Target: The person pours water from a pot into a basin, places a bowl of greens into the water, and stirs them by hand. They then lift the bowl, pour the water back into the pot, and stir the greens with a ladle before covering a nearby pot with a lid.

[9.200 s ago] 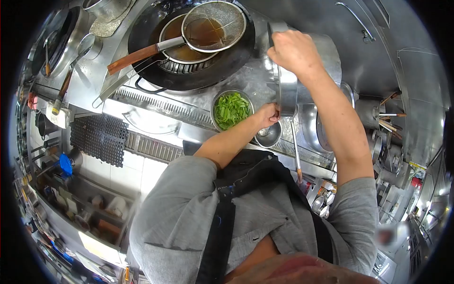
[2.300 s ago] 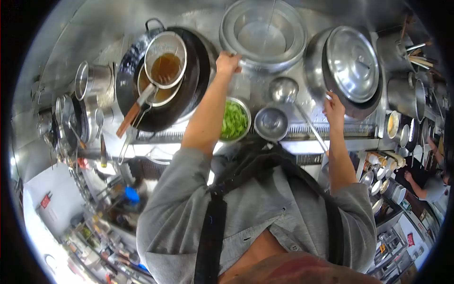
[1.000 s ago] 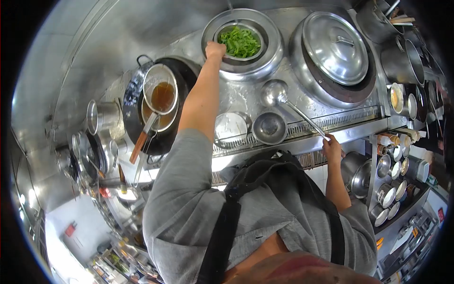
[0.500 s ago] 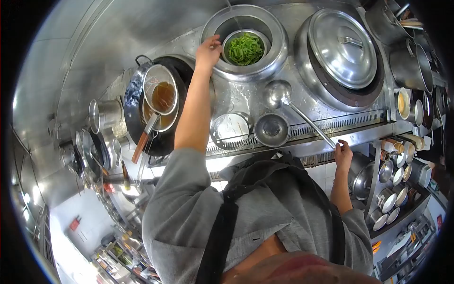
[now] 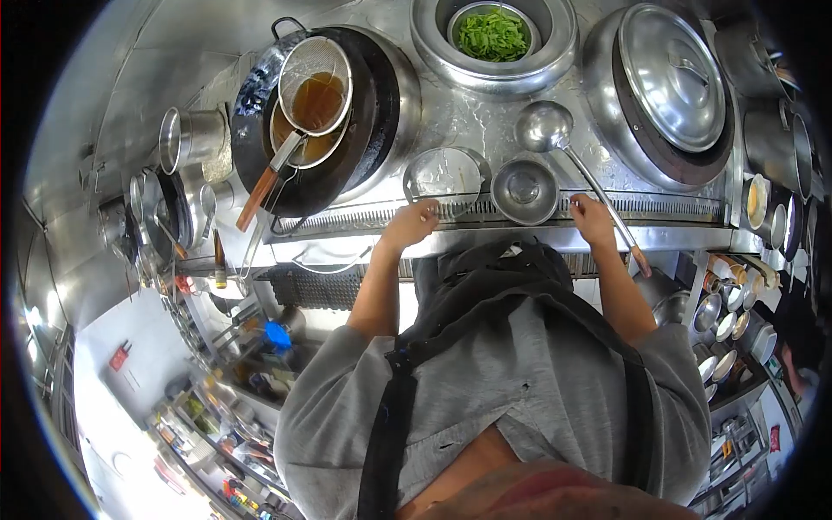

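My left hand is over the stove's front edge, fingers loosely curled and apart, with nothing seen in them. Just beyond it lies a round, light-coloured metal container. On the other side, my right hand hangs between a small steel bowl and the long handle of a ladle; it is open and holds neither. The ladle rests on the stove top, its handle reaching past the front edge. Farther back, chopped green leaves fill a bowl inside a wide steel pot.
At the left, a wire strainer with a wooden handle sits over brown liquid in a black wok. A domed lid covers the right burner. Stacked pots stand along the right side. A slotted drain runs along the front.
My left hand has come back from the bowl of greens to the stove's front edge. My right hand has let go of the ladle handle and moved left, nearer the small bowl.
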Demonstrator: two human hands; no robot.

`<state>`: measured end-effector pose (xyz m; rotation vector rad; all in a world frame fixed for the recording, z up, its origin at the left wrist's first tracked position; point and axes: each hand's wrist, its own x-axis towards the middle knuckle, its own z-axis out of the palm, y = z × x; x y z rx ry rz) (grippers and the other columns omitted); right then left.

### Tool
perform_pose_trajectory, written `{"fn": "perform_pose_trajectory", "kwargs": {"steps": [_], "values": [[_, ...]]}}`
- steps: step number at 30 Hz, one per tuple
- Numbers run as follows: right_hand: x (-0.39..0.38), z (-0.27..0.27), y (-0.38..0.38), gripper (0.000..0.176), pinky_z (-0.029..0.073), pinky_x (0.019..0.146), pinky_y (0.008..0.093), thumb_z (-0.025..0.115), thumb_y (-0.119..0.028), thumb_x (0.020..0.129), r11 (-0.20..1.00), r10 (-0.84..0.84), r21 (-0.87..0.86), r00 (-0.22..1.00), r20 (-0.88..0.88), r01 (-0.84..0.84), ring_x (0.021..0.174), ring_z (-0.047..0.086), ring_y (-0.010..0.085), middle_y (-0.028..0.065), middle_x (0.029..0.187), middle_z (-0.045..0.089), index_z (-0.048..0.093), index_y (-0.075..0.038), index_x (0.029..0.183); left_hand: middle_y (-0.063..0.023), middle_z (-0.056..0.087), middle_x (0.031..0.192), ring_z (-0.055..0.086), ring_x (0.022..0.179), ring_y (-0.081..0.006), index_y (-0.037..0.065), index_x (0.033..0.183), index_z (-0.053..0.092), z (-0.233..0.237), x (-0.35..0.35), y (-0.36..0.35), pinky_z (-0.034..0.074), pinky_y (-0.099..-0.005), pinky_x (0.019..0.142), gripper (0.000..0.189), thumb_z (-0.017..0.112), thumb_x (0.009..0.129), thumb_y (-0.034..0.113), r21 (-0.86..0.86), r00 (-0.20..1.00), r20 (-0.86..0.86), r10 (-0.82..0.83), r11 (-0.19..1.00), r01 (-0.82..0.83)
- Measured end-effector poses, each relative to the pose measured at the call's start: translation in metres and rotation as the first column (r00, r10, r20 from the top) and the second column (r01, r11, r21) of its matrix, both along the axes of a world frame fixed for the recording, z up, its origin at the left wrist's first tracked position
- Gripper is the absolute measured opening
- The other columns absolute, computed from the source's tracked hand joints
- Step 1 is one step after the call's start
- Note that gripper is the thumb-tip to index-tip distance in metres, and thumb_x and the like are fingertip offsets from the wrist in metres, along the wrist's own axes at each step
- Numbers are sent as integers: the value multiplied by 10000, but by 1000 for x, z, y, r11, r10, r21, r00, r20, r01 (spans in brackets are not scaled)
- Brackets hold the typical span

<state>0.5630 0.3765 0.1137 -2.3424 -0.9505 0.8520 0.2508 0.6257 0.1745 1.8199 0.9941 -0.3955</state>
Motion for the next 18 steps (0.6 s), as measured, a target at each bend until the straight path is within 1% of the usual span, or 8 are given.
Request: {"fn": "perform_pose_trajectory", "kwargs": {"steps": [2,6,8,12,15,16,17,18], "values": [[-13,5,19,209,487,655,411,599,-191,811,995,67,67,998,9,-67,706,636,327,178,746,642,623,-48,963,-115,667,755,655,668,-190,40,1147,585,10,6,10,511,-311,649,396,597,777,182,35,993,62,99,994,-102],[-23,19,31,199,490,648,401,603,-179,812,992,25,125,999,-46,-19,699,636,321,173,742,644,621,-50,962,-108,669,778,656,675,-191,55,1072,630,21,36,49,513,-305,658,322,614,768,160,166,968,230,95,977,-136],[-21,22,22,190,489,640,394,604,-174,810,990,3,139,1000,-28,1,676,631,316,170,723,638,623,-46,949,-121,661,781,654,699,-223,75,1037,646,38,72,75,509,-327,668,289,608,761,156,406,927,373,-25,903,-139],[-9,16,-10,184,472,607,379,611,-169,803,988,-118,90,991,-66,124,617,605,310,160,673,618,626,-29,921,-149,654,829,646,780,-295,101,1026,651,58,175,140,507,-376,716,284,599,755,168,580,886,445,-129,796,-176],[-3,21,-36,184,463,570,360,607,-171,814,976,-193,98,981,-31,195,578,595,268,148,648,605,629,-29,930,-155,658,881,643,851,-297,73,1024,653,36,254,188,504,-384,762,296,597,753,175,652,885,423,-198,744,-145],[0,22,-43,195,457,523,330,598,-176,834,968,-237,67,969,-74,242,529,576,212,118,622,597,626,-32,962,-168,648,948,632,906,-304,64,1017,656,24,279,204,495,-380,805,292,556,765,171,728,957,154,-246,683,58],[2,21,-51,205,451,477,300,589,-182,853,957,-283,35,952,-116,289,480,557,156,89,596,588,624,-36,994,-182,638,1014,621,961,-311,55,1010,659,10,300,217,486,-376,848,296,514,777,168,744,955,-127,-270,610,271],[3,15,-61,196,448,476,293,589,-168,856,958,-277,65,960,-38,279,481,559,149,79,596,590,624,-25,985,-182,638,1014,621,961,-311,55,1010,659,-1,314,226,486,-376,848,296,514,777,168,748,954,-116,-277,607,267]]}}
